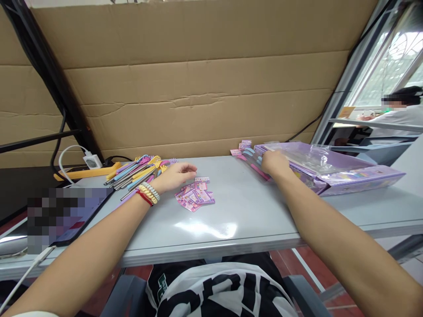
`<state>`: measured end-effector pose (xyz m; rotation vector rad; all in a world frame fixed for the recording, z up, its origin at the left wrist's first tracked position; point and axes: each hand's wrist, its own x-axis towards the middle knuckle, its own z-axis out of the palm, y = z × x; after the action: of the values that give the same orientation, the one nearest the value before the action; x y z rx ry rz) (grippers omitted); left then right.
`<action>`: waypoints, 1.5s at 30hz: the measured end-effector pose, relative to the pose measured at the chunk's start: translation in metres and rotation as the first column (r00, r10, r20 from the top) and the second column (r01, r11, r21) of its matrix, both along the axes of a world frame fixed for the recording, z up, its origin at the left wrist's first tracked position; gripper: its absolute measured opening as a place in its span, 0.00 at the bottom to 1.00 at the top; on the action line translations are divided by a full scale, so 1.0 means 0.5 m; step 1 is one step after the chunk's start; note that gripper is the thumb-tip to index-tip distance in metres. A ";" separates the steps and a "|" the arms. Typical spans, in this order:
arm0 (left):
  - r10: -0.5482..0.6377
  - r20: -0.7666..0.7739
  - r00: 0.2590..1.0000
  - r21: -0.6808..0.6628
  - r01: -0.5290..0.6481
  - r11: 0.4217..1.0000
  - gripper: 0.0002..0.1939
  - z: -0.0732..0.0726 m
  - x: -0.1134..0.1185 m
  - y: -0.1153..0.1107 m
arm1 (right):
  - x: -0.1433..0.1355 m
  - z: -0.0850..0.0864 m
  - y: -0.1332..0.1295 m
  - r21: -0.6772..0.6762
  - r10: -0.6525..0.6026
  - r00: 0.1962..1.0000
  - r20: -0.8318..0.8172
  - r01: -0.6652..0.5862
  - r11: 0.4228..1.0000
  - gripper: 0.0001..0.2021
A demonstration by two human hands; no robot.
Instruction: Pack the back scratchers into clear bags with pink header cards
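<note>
My left hand point(175, 177) hovers at the right side of a pile of back scratchers point(139, 171) with metal rods, coloured handles and clawed ends. Its fingers are loosely stretched, with nothing seen in them. Just right of its fingertips, small pink printed cards point(195, 194) lie in a loose heap. My right hand point(275, 163) is curled at the left edge of a purple box point(357, 178) with clear plastic film. Its fingertips are hidden. Beside it lie pink and blue long-handled pieces point(254, 166) with pink cards point(240, 149) at their far ends.
A tablet-like device point(95, 207) lies at the left, with a white charger point(92, 160) and a yellow bar point(87, 172) behind it. Cardboard point(198, 88) walls the back of the grey table point(231, 211). Another person point(401, 114) sits beyond the frame at right.
</note>
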<state>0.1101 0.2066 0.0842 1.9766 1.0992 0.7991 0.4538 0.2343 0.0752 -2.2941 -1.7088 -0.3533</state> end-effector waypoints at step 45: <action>0.576 -0.606 0.548 0.434 -0.380 0.817 0.10 0.061 -0.148 0.068 | -0.126 0.027 -0.052 -0.144 0.558 0.795 -0.237 -0.597 0.789 0.15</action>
<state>0.0363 0.2404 0.1145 2.3022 2.1945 0.4044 0.3911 0.2082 0.0889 -1.7082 -2.3159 0.1738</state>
